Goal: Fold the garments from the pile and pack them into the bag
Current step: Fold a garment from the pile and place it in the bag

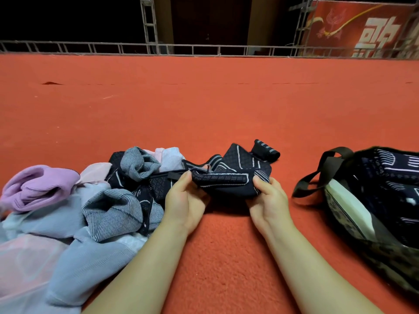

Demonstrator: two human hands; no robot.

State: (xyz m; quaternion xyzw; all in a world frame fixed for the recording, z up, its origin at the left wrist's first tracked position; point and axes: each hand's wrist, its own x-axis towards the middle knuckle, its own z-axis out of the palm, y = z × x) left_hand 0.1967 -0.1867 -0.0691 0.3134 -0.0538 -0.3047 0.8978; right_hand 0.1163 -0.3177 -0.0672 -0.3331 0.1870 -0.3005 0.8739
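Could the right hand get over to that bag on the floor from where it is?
Probably yes, once free. The right hand and left hand both grip the dark patterned garment. Only bare red carpet lies between it and the bag.

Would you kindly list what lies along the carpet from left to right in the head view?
Purple garment → grey striped garment → left hand → dark garment → right hand → bag.
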